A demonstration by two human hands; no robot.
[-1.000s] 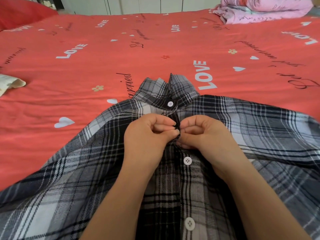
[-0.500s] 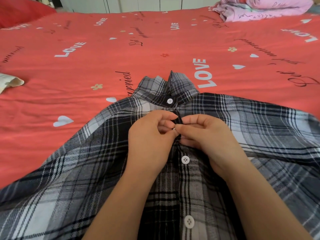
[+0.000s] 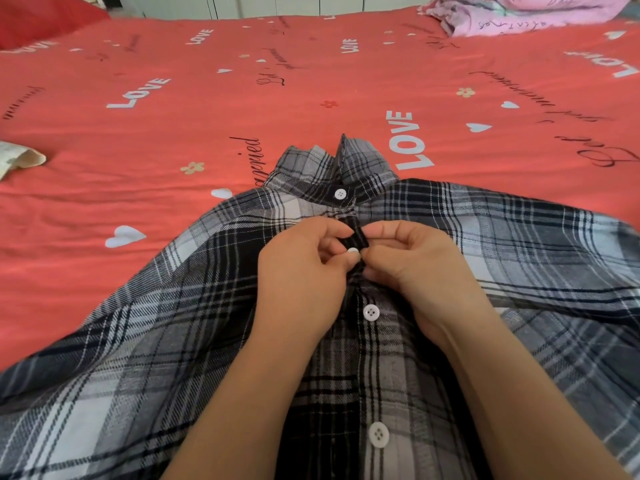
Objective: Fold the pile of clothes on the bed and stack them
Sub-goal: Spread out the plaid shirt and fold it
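A black, grey and white plaid shirt (image 3: 173,341) lies face up on the red bed, collar pointing away from me. White buttons run down its front placket. My left hand (image 3: 298,278) and my right hand (image 3: 415,271) meet at the placket just below the collar button. Both pinch the shirt's front edges around a white button (image 3: 353,251) that shows between their fingertips. The two buttons lower down the placket are fastened.
The red bedspread (image 3: 173,140) with white "LOVE" print stretches all around the shirt. A cream cloth (image 3: 17,159) lies at the left edge. Pink and lilac clothes (image 3: 519,12) are heaped at the far right corner. A red pillow (image 3: 45,19) sits far left.
My fingers have shifted at the placket, and the white button now shows between the two hands. The shirt stays where it was.
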